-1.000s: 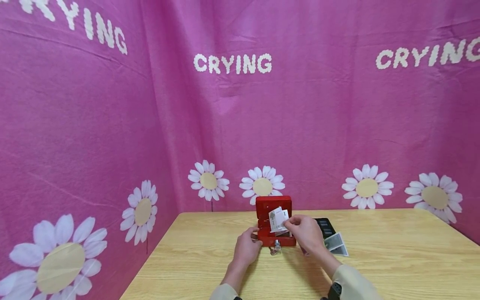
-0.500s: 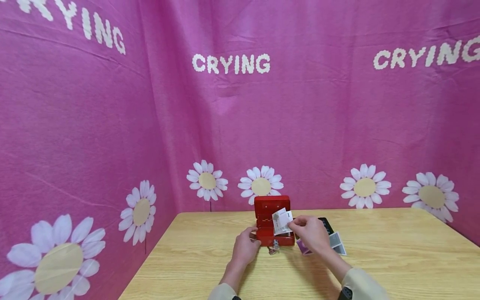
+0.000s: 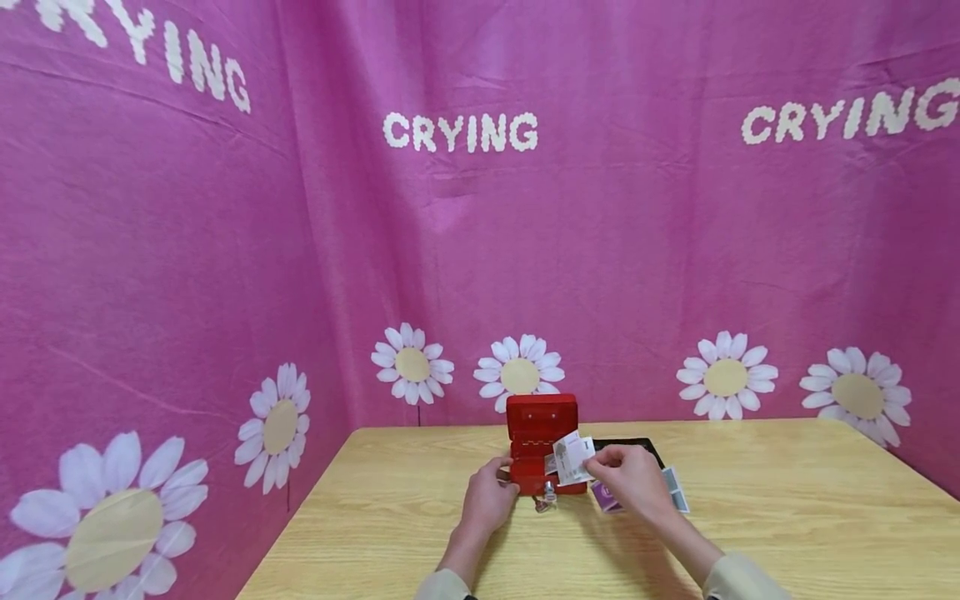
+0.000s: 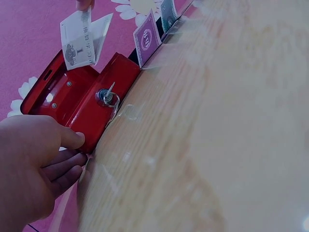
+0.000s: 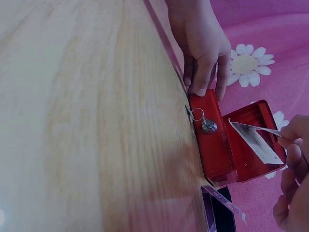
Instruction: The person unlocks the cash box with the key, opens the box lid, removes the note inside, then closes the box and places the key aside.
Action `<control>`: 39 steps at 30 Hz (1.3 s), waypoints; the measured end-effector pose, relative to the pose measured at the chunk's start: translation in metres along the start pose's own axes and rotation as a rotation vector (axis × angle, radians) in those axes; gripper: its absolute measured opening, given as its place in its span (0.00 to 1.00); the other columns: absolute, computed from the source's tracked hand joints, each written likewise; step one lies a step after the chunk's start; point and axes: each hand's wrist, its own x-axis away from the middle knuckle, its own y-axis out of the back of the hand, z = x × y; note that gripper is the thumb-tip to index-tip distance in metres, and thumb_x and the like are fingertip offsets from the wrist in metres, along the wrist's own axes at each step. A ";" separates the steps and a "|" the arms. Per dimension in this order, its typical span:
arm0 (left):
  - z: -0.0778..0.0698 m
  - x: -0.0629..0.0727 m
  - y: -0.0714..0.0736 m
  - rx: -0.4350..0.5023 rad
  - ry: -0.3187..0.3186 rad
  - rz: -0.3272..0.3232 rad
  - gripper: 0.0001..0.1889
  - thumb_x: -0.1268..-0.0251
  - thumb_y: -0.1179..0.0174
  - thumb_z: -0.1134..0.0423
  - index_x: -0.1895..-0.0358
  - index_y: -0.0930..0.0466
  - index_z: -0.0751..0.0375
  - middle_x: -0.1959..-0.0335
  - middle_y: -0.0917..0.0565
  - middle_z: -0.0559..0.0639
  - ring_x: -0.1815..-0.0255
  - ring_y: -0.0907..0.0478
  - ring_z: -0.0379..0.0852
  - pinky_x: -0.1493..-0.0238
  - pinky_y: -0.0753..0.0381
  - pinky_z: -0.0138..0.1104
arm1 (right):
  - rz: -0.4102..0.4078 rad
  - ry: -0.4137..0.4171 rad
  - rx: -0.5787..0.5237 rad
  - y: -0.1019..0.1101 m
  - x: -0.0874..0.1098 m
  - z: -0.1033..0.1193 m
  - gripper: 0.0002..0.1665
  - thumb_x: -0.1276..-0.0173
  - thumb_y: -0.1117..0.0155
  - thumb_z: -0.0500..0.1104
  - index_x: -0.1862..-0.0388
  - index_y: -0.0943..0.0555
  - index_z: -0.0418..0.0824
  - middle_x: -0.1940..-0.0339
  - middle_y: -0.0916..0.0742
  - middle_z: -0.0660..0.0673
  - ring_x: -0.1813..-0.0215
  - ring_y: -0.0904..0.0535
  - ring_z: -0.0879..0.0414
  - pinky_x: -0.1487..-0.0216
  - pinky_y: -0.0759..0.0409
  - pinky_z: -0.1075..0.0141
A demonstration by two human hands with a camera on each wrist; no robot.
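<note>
A small red cash box [image 3: 531, 482] stands on the table with its lid [image 3: 542, 417] raised at the back. Keys on a ring [image 4: 112, 99] hang from the lock in its front. My left hand [image 3: 489, 498] grips the box's left end, thumb on the front corner and fingers at the side. Between thumb and fingers, my right hand [image 3: 633, 482] pinches a folded, pale printed banknote [image 3: 573, 458] above the box's right part. In the left wrist view this banknote [image 4: 79, 41] hangs with its two halves spread. Behind it, part of another grey note [image 3: 551, 464] shows at the box.
Just right of the box lies a black tray [image 3: 651, 446], partly behind my right hand. A purple note [image 3: 606, 497] and a grey-green note [image 3: 678, 493] lie in front of it. The wooden table [image 3: 787, 500] meets a pink curtain [image 3: 630, 250] at the back.
My right hand has moved a little right and lower with the banknote. More of the purple note shows now, and less of the grey-green one. My left hand stays on the box.
</note>
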 end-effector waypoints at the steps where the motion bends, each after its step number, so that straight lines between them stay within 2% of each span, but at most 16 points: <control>1: 0.000 0.000 0.000 0.000 0.001 0.001 0.21 0.41 0.38 0.76 0.43 0.22 0.69 0.62 0.14 0.58 0.63 0.18 0.46 0.56 0.17 0.43 | 0.001 -0.001 -0.003 0.001 0.001 -0.001 0.06 0.41 0.31 0.46 0.71 0.12 0.45 0.74 0.12 0.51 0.73 0.24 0.61 0.72 0.28 0.68; 12: 0.001 0.000 0.000 0.000 -0.006 -0.005 0.21 0.41 0.37 0.76 0.43 0.22 0.69 0.63 0.14 0.57 0.64 0.18 0.45 0.57 0.17 0.42 | -0.008 0.018 0.005 0.011 0.014 -0.007 0.04 0.43 0.30 0.45 0.73 0.13 0.46 0.76 0.13 0.53 0.73 0.23 0.63 0.68 0.27 0.68; 21: 0.003 0.000 -0.001 0.003 -0.021 -0.003 0.21 0.42 0.37 0.76 0.43 0.22 0.70 0.64 0.14 0.57 0.64 0.18 0.45 0.58 0.17 0.42 | 0.015 -0.006 -0.030 0.011 0.024 -0.010 0.03 0.44 0.29 0.42 0.76 0.14 0.45 0.77 0.11 0.50 0.75 0.23 0.64 0.72 0.31 0.71; 27: 0.003 -0.001 -0.002 0.017 -0.015 0.011 0.21 0.41 0.38 0.76 0.42 0.22 0.70 0.63 0.14 0.58 0.64 0.18 0.45 0.58 0.17 0.42 | 0.010 -0.017 0.020 0.016 0.032 -0.013 0.04 0.46 0.28 0.43 0.77 0.15 0.46 0.78 0.15 0.53 0.76 0.31 0.62 0.74 0.35 0.70; 39: 0.000 0.000 -0.001 0.016 0.009 0.022 0.21 0.39 0.39 0.76 0.41 0.23 0.70 0.62 0.15 0.58 0.63 0.19 0.46 0.56 0.17 0.43 | 0.026 -0.041 0.063 0.030 0.045 -0.020 0.05 0.46 0.28 0.44 0.77 0.16 0.46 0.76 0.15 0.53 0.75 0.32 0.62 0.74 0.36 0.70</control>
